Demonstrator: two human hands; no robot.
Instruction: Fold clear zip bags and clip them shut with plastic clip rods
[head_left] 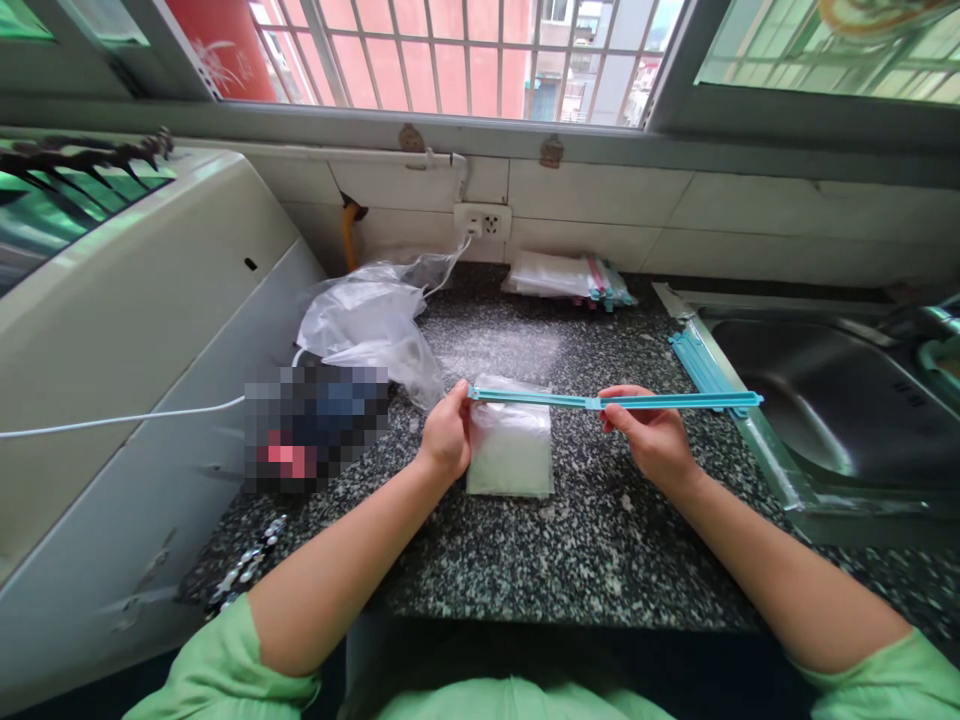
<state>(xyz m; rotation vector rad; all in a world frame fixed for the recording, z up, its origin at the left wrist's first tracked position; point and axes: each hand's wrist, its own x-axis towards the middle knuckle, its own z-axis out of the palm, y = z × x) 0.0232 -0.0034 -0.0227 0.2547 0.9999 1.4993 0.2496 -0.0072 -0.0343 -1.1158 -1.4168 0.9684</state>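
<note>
A long light-blue plastic bag-sealing clip (536,399) is stretched level above the counter, its two halves swung out into one line. My left hand (448,435) pinches its left end. Close to the joint in the middle, my right hand (651,432) has thumb and fingers closed around it. The right half reaches out over the sink's edge. Beneath the clip, a stack of clear plastic bags (511,455) lies flat on the speckled counter (517,560), right beside my left hand.
More blue clips (705,362) lie by the metal sink (840,400). Bags with clips (566,275) rest against the wall below the window. A crumpled plastic bag (367,315) and a blurred-out object (319,425) are at left, near a white cable (150,422).
</note>
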